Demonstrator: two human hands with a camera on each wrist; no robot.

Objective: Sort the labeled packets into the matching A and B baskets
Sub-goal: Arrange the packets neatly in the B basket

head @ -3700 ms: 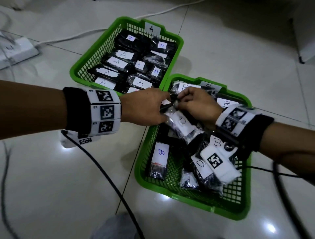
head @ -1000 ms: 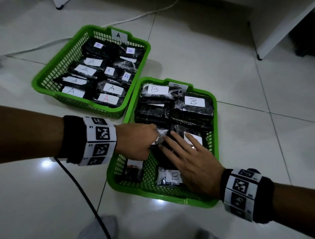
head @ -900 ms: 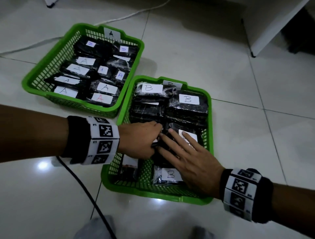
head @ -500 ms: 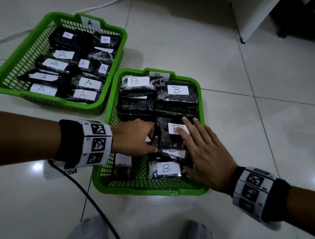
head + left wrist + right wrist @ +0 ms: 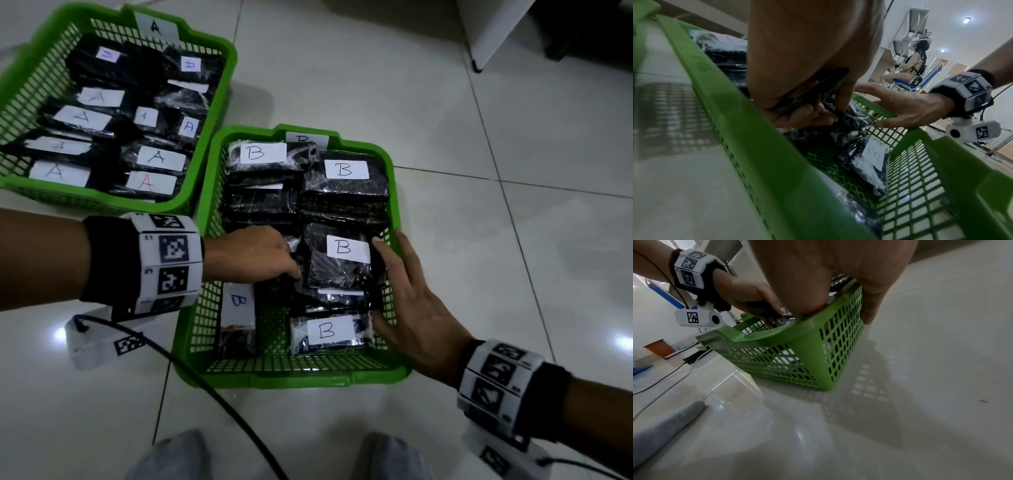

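Two green baskets stand on the tiled floor. Basket A (image 5: pixel 209 113) at the upper left holds black packets labelled A. Basket B (image 5: pixel 394 192) in the middle holds black packets labelled B. My left hand (image 5: pixel 287 263) reaches over basket B's left wall, its fingers curled round a black packet (image 5: pixel 840 118) whose label is hidden. Beside it lies a packet with a B label (image 5: pixel 346 260). My right hand (image 5: pixel 397 274) lies with straight fingers along basket B's right wall (image 5: pixel 840 331), touching the packets' right side. Another B packet (image 5: pixel 329 330) lies near the front.
A black cable (image 5: pixel 205 383) runs across the floor in front of basket B. White furniture (image 5: pixel 489 31) stands at the upper right. My grey-clad knees (image 5: pixel 171 455) are at the bottom edge. A seated person (image 5: pixel 912 65) is far behind.
My right hand has slid off the top of the B packet to the basket's right wall, uncovering the label. My left hand keeps its grip in the same place.
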